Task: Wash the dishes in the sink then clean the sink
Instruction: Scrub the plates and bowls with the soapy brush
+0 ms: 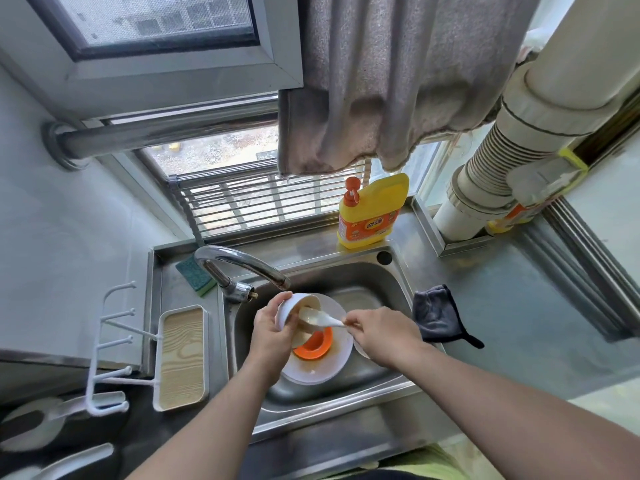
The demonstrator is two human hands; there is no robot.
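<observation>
Over the sink (391, 282), left hand (272, 329) grips a tilted bowl (289, 308) — right hand (379, 329) pinches a spoon (320, 317).

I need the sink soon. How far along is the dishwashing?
Early. Nothing looks finished. In hand: the left hand tilts a white bowl while the right hand holds a white spoon in it. Left: the stained plate, orange dish, then the sink; sponge and detergent bottle sit untouched.
</observation>
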